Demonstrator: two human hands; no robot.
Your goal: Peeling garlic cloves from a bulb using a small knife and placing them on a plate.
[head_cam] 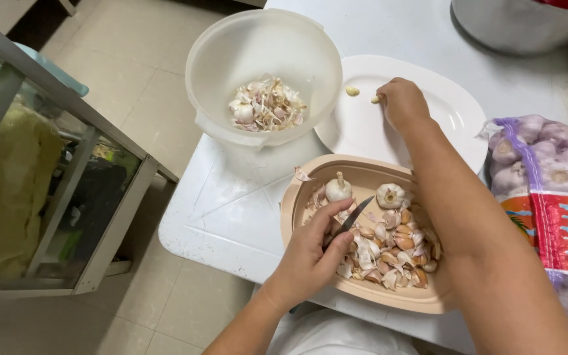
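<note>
Right hand (401, 102) fingers pinched on a peeled clove (376, 99) over the white plate (442, 105) | left hand (310, 260) closed round a knife (356, 213) above the tan tray (297, 197) of cloves, nearer than plate | set clove beside the one (352, 91) lying there, blade low and pointed away.

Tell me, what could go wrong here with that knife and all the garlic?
The left hand holds a knife blade-up over the tan tray while the right hand reaches across to the white plate; the forearm could brush the blade. The clear bowl overhangs the table edge and might tip.
</note>
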